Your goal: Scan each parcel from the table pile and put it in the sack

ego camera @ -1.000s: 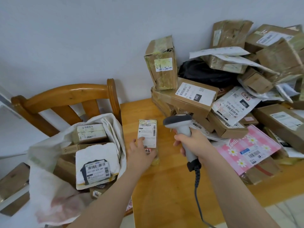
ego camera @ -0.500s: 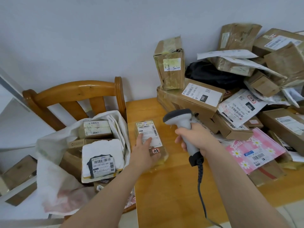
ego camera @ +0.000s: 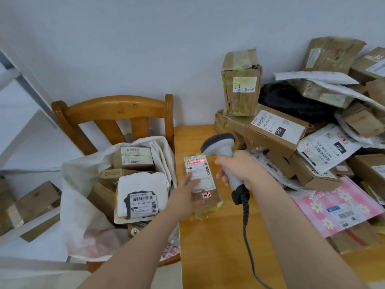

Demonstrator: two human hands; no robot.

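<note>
Wooden counter [ego camera: 212, 257] at right carries a large unscanned pile [ego camera: 277, 130]; the sack [ego camera: 79, 205] at left already holds several. Mid-frame, the left hand [ego camera: 183, 197] presses flat fingers on a parcel [ego camera: 205, 176] while the right hand [ego camera: 243, 170] grips the scanner [ego camera: 220, 144], red beam on its label.

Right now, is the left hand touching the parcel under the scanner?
Touching. Head view: the left hand lays its fingers on the parcel label; the right hand grips the scanner.
</note>
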